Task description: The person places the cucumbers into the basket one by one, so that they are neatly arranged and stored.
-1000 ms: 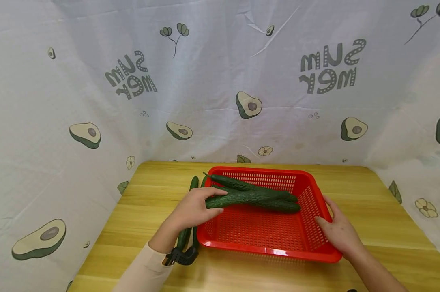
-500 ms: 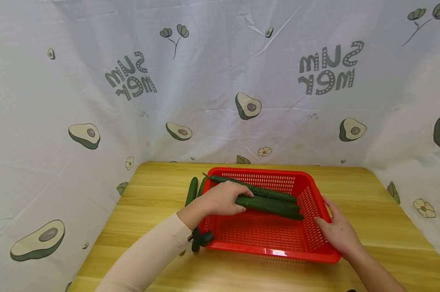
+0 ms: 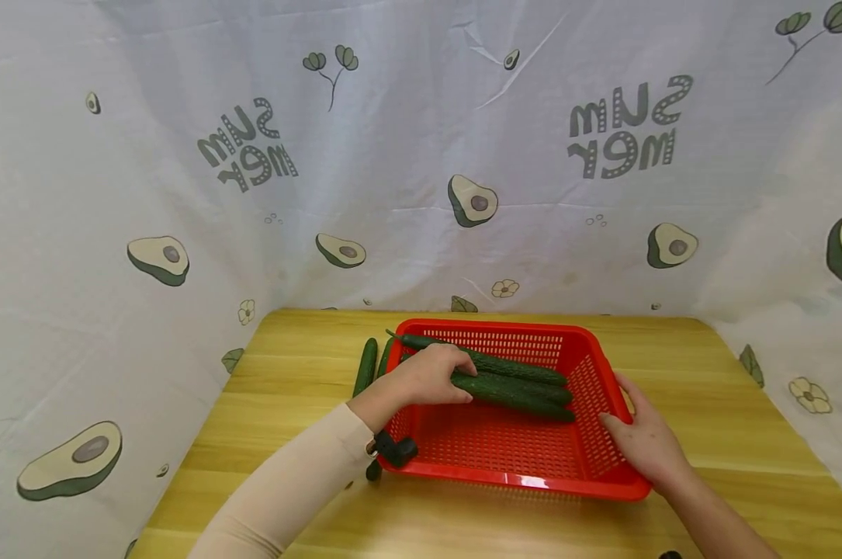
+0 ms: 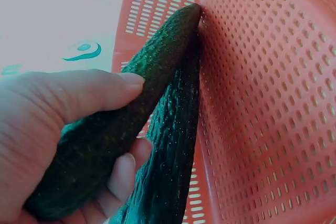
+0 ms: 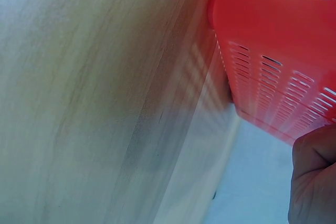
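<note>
In the head view, my left hand (image 3: 427, 376) is inside the red plastic basket (image 3: 476, 472), gripping a long dark green cucumber (image 3: 514, 400). The left wrist view shows the thumb on one side of this cucumber (image 4: 163, 56) and the fingers curled round the other. Its far tip is against the perforated wall. Beside it in the basket lie more cucumbers, including a stemmed cucumber (image 3: 518, 368) along the back. My right hand (image 3: 647, 442) holds the basket's right rim, thumb on the inner side and fingers outside. Only part of that hand shows in the right wrist view.
Just left of the basket, a cucumber (image 3: 366, 369) and another cucumber (image 3: 384, 359) lie on the wooden table (image 3: 281, 404), partly hidden by my left arm and the basket. A white patterned cloth (image 3: 407, 155) hangs behind the table's back edge.
My left hand has moved right from the basket's left rim to above its middle, bringing the cucumber lower into the basket; the last half second shows little movement. My right hand stays on the rim.
</note>
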A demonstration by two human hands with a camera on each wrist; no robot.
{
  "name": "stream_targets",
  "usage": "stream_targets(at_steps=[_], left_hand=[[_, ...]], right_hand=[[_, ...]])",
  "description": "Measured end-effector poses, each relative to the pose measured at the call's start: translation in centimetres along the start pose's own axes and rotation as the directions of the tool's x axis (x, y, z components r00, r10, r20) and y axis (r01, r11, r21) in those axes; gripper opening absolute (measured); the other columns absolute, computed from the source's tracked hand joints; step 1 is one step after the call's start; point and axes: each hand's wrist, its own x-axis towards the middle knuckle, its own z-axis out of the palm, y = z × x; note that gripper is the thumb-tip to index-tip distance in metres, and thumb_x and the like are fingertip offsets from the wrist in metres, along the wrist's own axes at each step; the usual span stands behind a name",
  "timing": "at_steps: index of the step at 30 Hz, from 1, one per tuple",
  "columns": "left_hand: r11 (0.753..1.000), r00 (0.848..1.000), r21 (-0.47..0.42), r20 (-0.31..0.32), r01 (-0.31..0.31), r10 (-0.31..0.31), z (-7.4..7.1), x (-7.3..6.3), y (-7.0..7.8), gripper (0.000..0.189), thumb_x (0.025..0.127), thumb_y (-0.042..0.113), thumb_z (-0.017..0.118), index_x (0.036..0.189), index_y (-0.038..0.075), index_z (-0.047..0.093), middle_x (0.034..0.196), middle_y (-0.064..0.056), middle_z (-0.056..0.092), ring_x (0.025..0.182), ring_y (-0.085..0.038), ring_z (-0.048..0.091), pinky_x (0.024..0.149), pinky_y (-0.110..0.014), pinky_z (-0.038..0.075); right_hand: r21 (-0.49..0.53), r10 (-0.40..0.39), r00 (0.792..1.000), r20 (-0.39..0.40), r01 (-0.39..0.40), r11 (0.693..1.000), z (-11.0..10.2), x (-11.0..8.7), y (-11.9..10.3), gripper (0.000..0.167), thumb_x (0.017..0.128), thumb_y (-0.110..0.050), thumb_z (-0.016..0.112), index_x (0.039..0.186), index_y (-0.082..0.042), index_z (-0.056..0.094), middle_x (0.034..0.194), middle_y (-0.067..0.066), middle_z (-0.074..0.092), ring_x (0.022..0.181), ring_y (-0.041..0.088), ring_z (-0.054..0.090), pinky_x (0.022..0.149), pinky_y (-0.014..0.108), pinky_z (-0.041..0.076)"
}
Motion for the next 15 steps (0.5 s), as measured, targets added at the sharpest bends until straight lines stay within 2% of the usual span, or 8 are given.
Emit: stream_targets(at_steps=[7,15], left_hand=[[0.998,0.998,0.022,-0.023,0.067,-0.066,0.1,-0.3,-0.1,0.041,0.091,0.036,0.078,0.127,0.019,0.069,0.126,-0.001,0.066,0.116,-0.017,0.064,0.094,-0.032,0.056],[0.992,0.993,-0.07,0.064,0.105,-0.101,-1.1,-1.4,-0.7,0.047,0.092,0.011,0.073,0.136,0.022,0.063,0.134,-0.004,0.058,0.124,-0.019,0.059,0.092,-0.031,0.054]], right_hand=[[0.008,-0.005,1.0,0.001,0.005,1.0,0.2,0.0,-0.1,0.076,0.108,-0.017,0.044,0.165,-0.016,-0.006,0.137,0.042,0.044,0.078,0.021,0.073,0.063,0.044,0.063],[0.02,0.013,1.0,0.015,-0.013,1.0,0.0,0.3,0.0,0.077,0.108,-0.019,0.044,0.165,-0.018,-0.008,0.137,0.042,0.044,0.078,0.021,0.073,0.064,0.045,0.063]])
